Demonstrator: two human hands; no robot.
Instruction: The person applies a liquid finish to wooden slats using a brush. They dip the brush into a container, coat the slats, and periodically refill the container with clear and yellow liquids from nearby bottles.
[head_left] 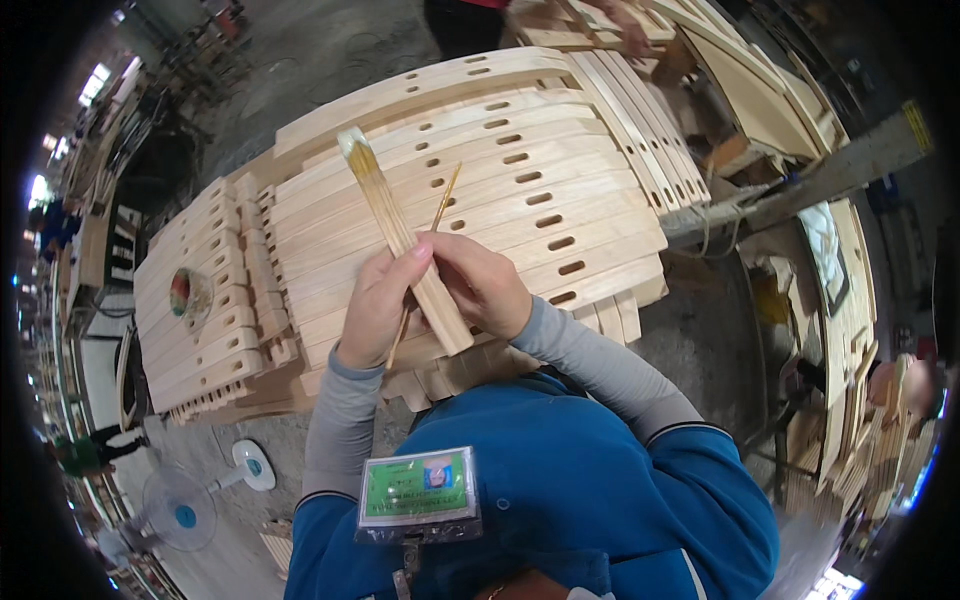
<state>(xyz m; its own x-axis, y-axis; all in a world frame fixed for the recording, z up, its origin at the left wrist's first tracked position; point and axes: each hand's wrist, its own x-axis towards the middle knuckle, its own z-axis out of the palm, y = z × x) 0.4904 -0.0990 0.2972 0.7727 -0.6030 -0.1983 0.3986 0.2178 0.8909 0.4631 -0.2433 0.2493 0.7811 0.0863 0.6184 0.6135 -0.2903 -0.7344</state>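
Observation:
My left hand (384,298) is closed around the lower half of a pale wooden strip (385,208), its thumb lying on top. The strip slants away to the upper left, and its far end is whitish with yellow-brown streaks. My right hand (484,284) is closed against the strip's right side. A thin brown stick (447,193) crosses beneath the strip, between both hands; which fingers grip it is hidden. Under my hands lies a broad row of slotted wooden slats (590,200), set side by side.
Another stack of slotted slats (190,330) is at the left, with a small round container (188,292) on it. A person's hand (632,35) shows at the far side. A metal beam (850,165) juts in at the right. A fan (180,515) stands lower left.

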